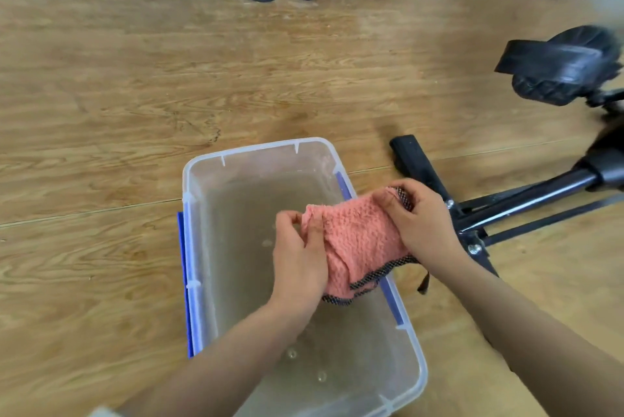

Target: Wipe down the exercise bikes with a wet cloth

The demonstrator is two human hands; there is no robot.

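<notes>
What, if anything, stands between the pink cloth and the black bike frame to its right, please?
Nothing visible does. The left hand and right hand hold the pink cloth above the right rim of the clear plastic tub, and the black bike frame lies just beyond that rim on the wooden floor.

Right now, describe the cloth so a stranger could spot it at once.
A clear plastic tub of water sits on the wooden floor. Over its right rim, the left hand and right hand grip a bunched cloth. It is the only pink thing, edged in black mesh, beside a black bike frame.
</notes>
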